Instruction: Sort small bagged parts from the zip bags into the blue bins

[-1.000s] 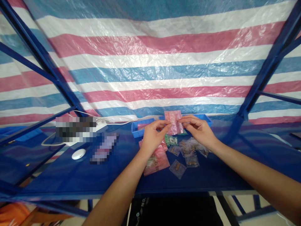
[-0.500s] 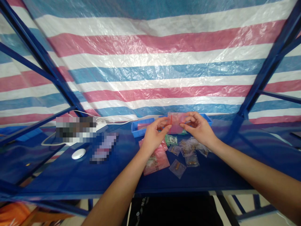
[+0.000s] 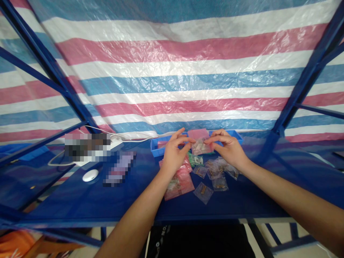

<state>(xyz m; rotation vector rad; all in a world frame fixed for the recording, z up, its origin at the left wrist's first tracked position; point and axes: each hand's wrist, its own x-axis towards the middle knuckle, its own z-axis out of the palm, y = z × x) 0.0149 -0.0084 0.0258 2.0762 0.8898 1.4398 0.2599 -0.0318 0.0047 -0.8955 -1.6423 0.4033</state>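
A small pink plastic bag (image 3: 198,134) is held up between my hands, above the blue bins. Something pale and greenish shows in its lower part, too small to name. My left hand (image 3: 175,153) pinches the bag's left edge between thumb and index finger, the other fingers raised. At its right edge, my right hand (image 3: 228,147) grips it with thumb and fingertips. Below my hands lie more pink bags (image 3: 180,184), green circuit boards (image 3: 195,159) and several clear bags with brass-coloured pieces (image 3: 203,192).
Two blue bins (image 3: 158,151) stand at the table's back edge, partly behind my hands. Left on the blue table (image 3: 129,204) are a white oval object (image 3: 90,175), a blurred-out item (image 3: 120,168) and a white power strip with cables (image 3: 116,143). Blue frame posts (image 3: 295,80) flank a striped tarp.
The pink bag has turned or tilted, so its pale contents now show where plain pink and a red strip showed before. My left fingers have lifted and spread somewhat.
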